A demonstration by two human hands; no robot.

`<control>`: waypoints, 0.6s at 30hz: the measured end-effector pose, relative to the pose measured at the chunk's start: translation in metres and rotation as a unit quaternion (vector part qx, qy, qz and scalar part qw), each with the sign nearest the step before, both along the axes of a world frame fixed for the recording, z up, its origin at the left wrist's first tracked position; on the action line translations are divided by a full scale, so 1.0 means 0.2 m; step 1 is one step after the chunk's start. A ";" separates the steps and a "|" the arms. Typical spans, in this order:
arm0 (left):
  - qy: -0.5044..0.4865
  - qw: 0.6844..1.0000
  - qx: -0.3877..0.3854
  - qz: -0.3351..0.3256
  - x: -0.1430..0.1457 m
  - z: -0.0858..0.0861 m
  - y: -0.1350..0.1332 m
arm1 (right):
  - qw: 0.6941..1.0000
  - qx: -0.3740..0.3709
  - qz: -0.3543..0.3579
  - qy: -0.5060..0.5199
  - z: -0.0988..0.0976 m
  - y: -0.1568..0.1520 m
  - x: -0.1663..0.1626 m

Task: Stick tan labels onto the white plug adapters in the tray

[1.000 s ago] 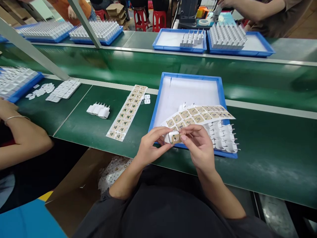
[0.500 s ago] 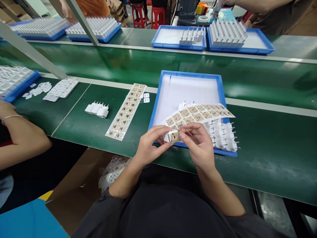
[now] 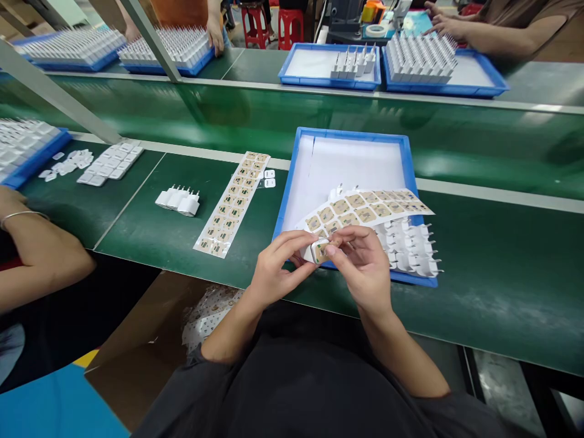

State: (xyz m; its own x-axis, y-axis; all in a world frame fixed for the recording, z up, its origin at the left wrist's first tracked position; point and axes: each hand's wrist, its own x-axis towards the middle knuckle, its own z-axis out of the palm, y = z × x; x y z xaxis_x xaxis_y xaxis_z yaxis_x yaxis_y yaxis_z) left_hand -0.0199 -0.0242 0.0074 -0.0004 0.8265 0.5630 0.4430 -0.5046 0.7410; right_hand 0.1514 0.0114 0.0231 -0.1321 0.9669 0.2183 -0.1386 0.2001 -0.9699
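My left hand [image 3: 272, 271] grips a white plug charger [image 3: 308, 253] between thumb and fingers, its flat face turned toward my right hand. On that face lies a tan printed sticker [image 3: 320, 250]. The fingertips of my right hand [image 3: 368, 271] pinch together at the sticker's right edge. Just beyond both hands, a sheet of tan stickers [image 3: 365, 213] rests across the blue tray [image 3: 278, 220] and over white chargers [image 3: 408, 249] standing in it. How far the sticker adheres is hidden by my fingers.
To the left lie another sticker sheet [image 3: 232, 204], several white chargers [image 3: 179, 201] and small white pieces [image 3: 270, 178]. A co-worker's arm [image 3: 41, 249] rests at far left. Trays of chargers [image 3: 422, 58] stand across the green channel [image 3: 255, 112]. Below the bench is a cardboard box [image 3: 132, 359].
My right thumb and fingers have shifted slightly left along the sticker, and the charger has turned a little. Across the bench, co-workers' hands have moved near the trays.
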 end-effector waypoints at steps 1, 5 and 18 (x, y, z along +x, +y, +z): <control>0.001 1.000 0.004 -0.002 0.00 0.00 0.00 | 1.000 0.003 -0.002 -0.002 0.00 0.00 0.00; 0.009 1.000 0.009 -0.001 0.00 0.00 0.00 | 1.000 0.008 -0.004 -0.011 0.00 0.00 -0.01; 0.016 1.000 0.014 0.012 0.00 0.00 -0.01 | 1.000 0.020 -0.010 -0.019 -0.01 -0.01 -0.02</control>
